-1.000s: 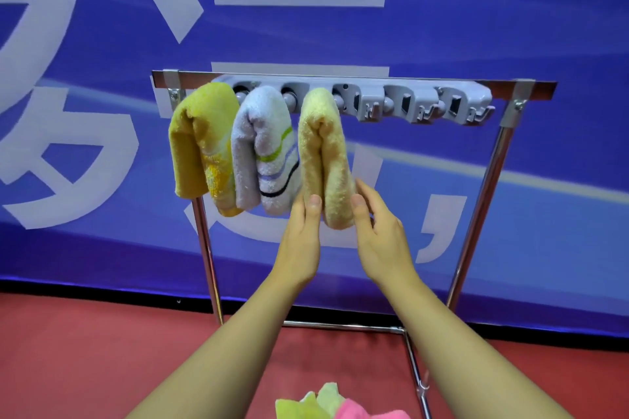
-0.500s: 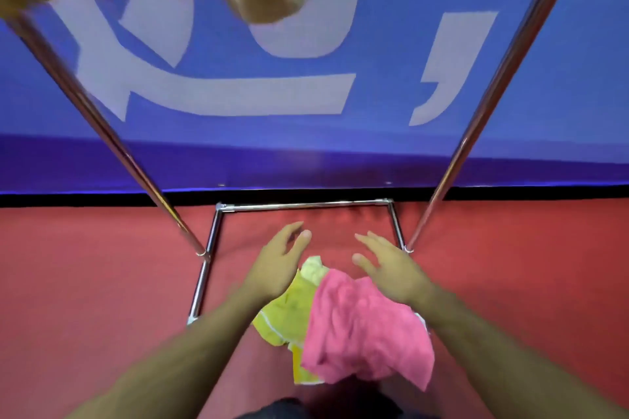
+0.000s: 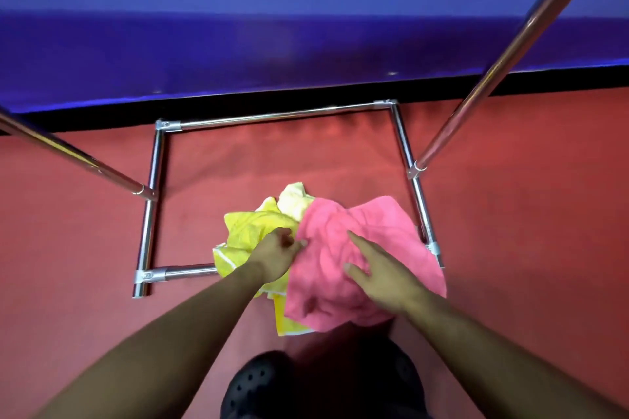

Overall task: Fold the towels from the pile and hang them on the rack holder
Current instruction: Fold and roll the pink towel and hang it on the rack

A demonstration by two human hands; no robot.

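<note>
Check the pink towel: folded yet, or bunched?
Bunched. The pink towel lies crumpled on the pile, left hand pinching its edge, right hand open over it.

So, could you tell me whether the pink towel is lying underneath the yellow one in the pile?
No, the pink towel lies on top, overlapping the yellow towel beneath it.

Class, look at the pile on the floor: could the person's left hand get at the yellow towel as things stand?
Probably yes. The left hand is already at the yellow towel, whose left part lies uncovered; the pink towel overlaps only its right side.
</note>
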